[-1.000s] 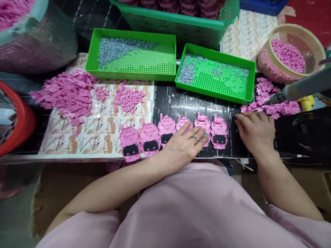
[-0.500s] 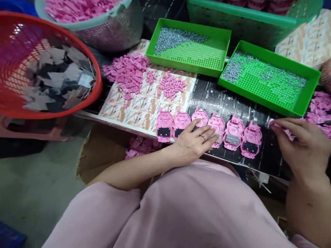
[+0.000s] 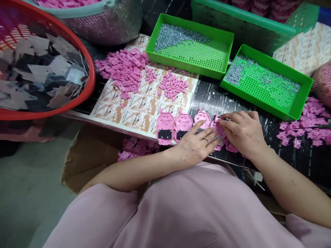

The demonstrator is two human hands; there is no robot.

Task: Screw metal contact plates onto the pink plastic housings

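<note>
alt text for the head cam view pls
A person's right hand works at a pink plastic casing while the left hand rests on it, in a row of casings. Green trays of screws sit beyond.

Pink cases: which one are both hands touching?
The fourth case from the left, between the left hand and right hand; no other has both.

A pink plastic housing (image 3: 218, 130) is being held down on a black mat (image 3: 274, 162) by the spread fingers (image 3: 213, 139) of the ringed left hand (image 3: 198, 144), while its top edge is being touched by the fingertips (image 3: 222, 119) of the right hand (image 3: 243, 132). Other pink housings (image 3: 165, 125) are being kept in a row alongside, with two green perforated trays (image 3: 181, 59) of screws (image 3: 178, 36) being kept just beyond them and loose pink parts (image 3: 121, 72) being left in heaps on a printed sheet (image 3: 134, 117).
</note>
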